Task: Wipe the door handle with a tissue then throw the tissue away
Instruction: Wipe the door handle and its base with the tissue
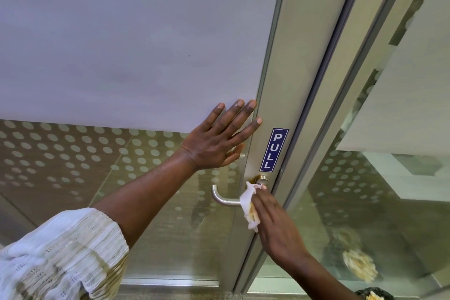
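Two hands (214,139), one tissue (248,204), one handle (224,198)

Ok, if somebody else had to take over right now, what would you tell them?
Left hand: flat and open, fingers spread, pressed on the door above the handle.
Right hand: holding the tissue, pushing it against the door handle near where the handle joins the door frame, just under the PULL sign.
Done: the tissue is in hand and on the handle, so wiping is under way.
Left: wipe the rest of the handle, including the curved end that sticks out to the left, then throw the tissue away. No bin is in view, so you will have to look for one.
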Demonstrator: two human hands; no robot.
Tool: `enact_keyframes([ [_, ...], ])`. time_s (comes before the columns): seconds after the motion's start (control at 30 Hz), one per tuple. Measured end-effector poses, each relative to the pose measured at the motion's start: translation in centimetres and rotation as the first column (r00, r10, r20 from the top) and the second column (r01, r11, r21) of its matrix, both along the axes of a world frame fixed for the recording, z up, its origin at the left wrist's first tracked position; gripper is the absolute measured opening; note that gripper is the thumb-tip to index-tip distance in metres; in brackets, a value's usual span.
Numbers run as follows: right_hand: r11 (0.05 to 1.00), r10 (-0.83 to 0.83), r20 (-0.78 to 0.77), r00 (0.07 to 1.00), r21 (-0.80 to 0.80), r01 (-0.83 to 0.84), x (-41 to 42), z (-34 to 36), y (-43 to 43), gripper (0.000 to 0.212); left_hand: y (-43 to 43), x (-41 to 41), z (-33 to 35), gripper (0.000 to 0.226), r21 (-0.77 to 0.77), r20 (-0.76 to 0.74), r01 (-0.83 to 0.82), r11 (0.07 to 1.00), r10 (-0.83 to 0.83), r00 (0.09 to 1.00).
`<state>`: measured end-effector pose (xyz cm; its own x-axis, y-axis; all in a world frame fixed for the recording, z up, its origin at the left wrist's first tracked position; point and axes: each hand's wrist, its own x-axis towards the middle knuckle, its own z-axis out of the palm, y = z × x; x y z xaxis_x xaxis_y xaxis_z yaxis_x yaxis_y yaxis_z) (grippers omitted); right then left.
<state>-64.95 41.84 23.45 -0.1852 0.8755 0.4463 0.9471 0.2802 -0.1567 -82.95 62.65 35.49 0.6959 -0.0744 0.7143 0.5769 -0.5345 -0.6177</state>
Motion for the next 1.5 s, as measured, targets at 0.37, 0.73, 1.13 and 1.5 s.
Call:
enact_keyframes([
  [0.37, 0.829, -0.522, -0.829, 0.199, -0.439, 0.347, -5.5, 3.4, 2.8, 0.027, 0.1, 0.1, -0.1, 0.076, -0.010, 0.005, 0.015, 1.000, -0.015, 1.000],
  [0.73, 0.959, -0.233, -0.480, -0.846, -0.259, -0.117, -4.6, 5.2, 5.6, 0.019, 0.2, 0.3, -0.1, 0.075, -0.001, 0.021, 0.037, 0.999, -0.037, 0.999],
  [1.13, 0.731, -0.672, -0.710, 0.211, -0.589, 0.345, -3.0, 4.7, 4.6, 0.027, 0.2, 0.2, 0.0, 0.075, -0.008, 0.005, 0.035, 0.999, -0.035, 0.999],
  [1.5, 0.772, -0.620, -0.286, 0.731, -0.389, 0.503, 0.9, 8.2, 0.6, 0.021, 0.0, 0.1, 0.1, 0.071, -0.026, 0.004, 0.039, 0.999, -0.039, 0.999],
])
